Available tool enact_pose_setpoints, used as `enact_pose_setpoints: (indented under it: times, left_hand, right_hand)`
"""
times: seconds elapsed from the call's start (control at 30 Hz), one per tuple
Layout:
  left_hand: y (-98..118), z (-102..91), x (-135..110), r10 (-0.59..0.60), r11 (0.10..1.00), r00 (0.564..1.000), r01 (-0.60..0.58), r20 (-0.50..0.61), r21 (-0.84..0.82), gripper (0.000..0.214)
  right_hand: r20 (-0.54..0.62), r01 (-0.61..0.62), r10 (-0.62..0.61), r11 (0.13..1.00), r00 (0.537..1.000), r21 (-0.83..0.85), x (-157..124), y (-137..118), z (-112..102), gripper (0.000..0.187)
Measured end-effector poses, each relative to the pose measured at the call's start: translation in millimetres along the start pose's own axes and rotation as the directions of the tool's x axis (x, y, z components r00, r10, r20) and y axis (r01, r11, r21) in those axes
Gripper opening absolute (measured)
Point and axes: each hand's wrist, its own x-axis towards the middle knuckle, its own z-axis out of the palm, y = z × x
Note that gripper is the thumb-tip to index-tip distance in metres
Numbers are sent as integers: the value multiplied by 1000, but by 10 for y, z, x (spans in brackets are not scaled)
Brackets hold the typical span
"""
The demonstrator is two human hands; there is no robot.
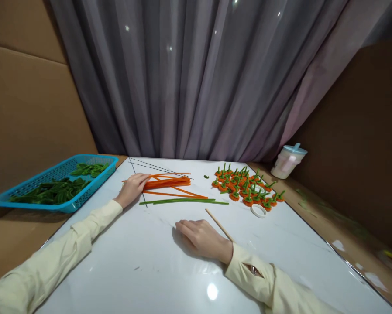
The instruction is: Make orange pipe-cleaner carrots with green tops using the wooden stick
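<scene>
My left hand (133,188) is closed at the near end of a bundle of orange pipe cleaners (168,183); its fingertips are partly hidden. Loose orange strands lie around the bundle. Several green pipe cleaners (186,201) lie just in front of it. My right hand (202,237) is low over the white table (143,270), palm down, its fingers loosely extended to the left with nothing visible in them. A thin wooden stick (219,224) lies beside that hand and passes behind the wrist.
Many small orange pieces with green stems (245,185) stand at the right back. Near them are a white ring (258,211) and a lidded cup (288,162). A blue basket (68,205) of green pieces stands left. A curtain (183,87) hangs behind.
</scene>
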Motion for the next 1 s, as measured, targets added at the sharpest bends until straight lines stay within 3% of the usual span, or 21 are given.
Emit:
enact_pose_setpoints:
  times: [0.1,0.17,0.23,0.3,0.4,0.53,0.67,0.77,0.9,1.0]
  left_hand:
    - [134,-296,149,-93,982,993,103,74,-156,34]
    - [294,-500,212,-91,963,964,149,248,-224,32]
    - [487,-665,232,-7,947,885,156,465,-282,30]
    - [681,-773,221,108,927,779,146,618,-345,28]
    - [909,-845,187,255,897,664,109,703,-428,28]
    - [1035,-843,147,332,868,564,131,757,-479,28]
    - [1006,-778,96,320,855,479,226,818,-467,30]
    - [958,-734,70,299,863,444,252,844,-438,34]
    - [910,-724,81,315,882,395,215,863,-420,35]
    - [848,-742,104,276,923,410,138,869,-358,30]
  right_hand:
    - [-71,-130,148,967,986,220,4,-14,5,27]
    - [-76,-219,270,890,960,399,20,-22,9,28]
    - [-45,-289,394,742,918,606,43,-26,12,34]
    - [21,-315,494,523,869,792,71,-25,8,44]
    - [129,-319,595,226,793,920,111,-8,-18,46]
    - [213,-277,666,-10,715,961,139,47,-62,46]
    - [281,-203,656,-194,701,960,133,122,-65,42]
    - [310,-168,654,-272,690,947,125,159,-54,34]
    - [323,-166,580,-307,748,937,116,178,-54,24]
    - [357,-214,488,-325,796,921,104,209,-58,22]
